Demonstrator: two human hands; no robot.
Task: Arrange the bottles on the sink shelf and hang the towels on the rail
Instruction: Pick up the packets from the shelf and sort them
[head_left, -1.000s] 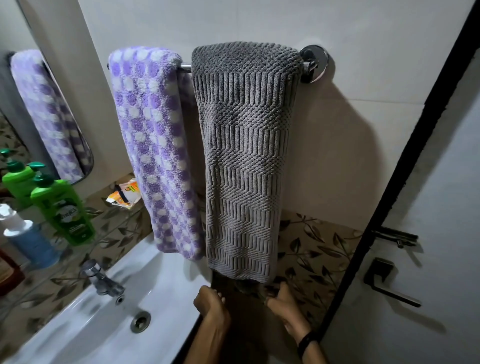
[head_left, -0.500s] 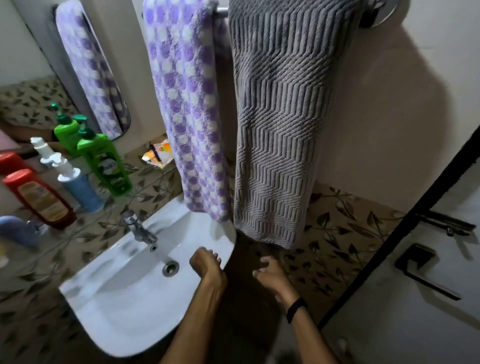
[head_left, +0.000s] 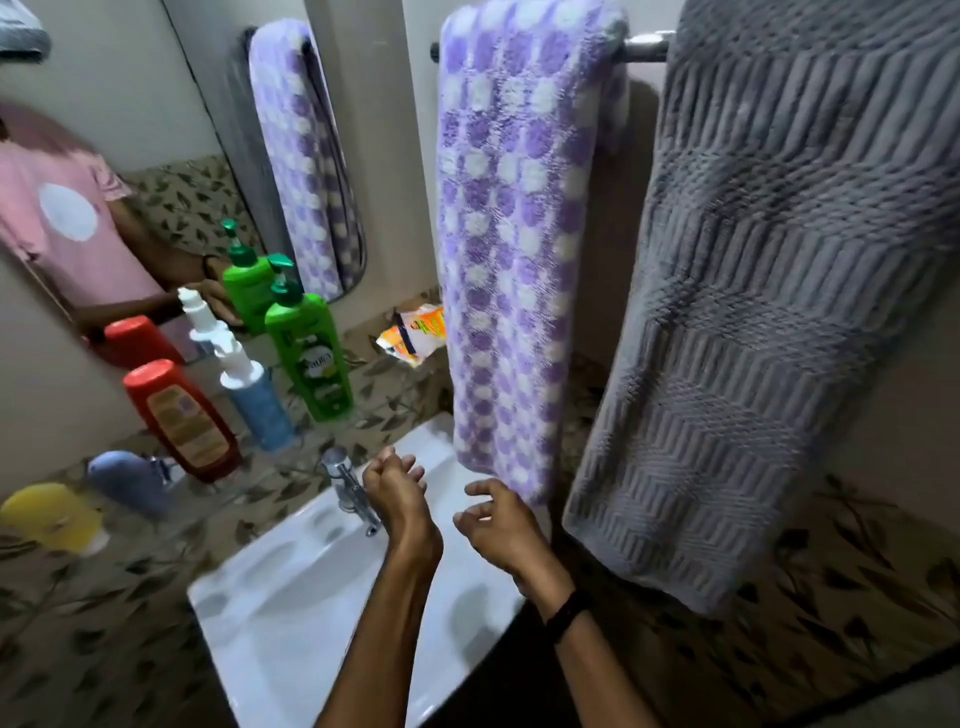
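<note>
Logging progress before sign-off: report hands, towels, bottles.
Left hand curled, empty; right hand loose, empty, over sink. Purple towel, grey towel hang on rail. Green bottle, blue bottle, red bottle upright on shelf. Nothing blocking.

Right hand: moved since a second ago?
Yes: the right hand shifted left, off the bottom edge of the grey towel, to the sink rim under the purple towel.

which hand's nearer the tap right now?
Left. The left hand sits right beside the tap over the sink; the right hand is farther off, by the purple towel's bottom edge.
</note>
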